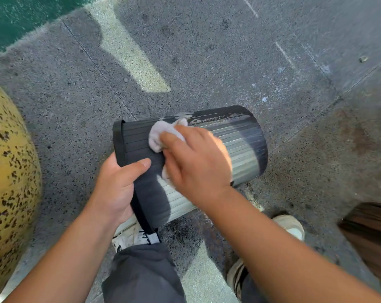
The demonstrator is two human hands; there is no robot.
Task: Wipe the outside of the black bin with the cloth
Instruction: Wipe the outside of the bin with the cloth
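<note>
Black bin (239,147) is held tipped sideways above the pavement (207,62), rim left. Left hand (117,184) clamps the rim; right hand (196,158) presses the cloth (161,134) on the ribbed wall. Looks light, stiff, slick plastic; rim is the best hold.

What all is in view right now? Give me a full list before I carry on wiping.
bin: one, black, ribbed, held on its side above the ground
cloth: one, pale, pressed on the bin's side
ground: grey, speckled paving
painted patch: one, green, top left
round stone: one, yellow with dark flecks, left edge
shoes: two, white, below the bin
left hand: one, gripping the bin's rim
right hand: one, holding the cloth
</note>
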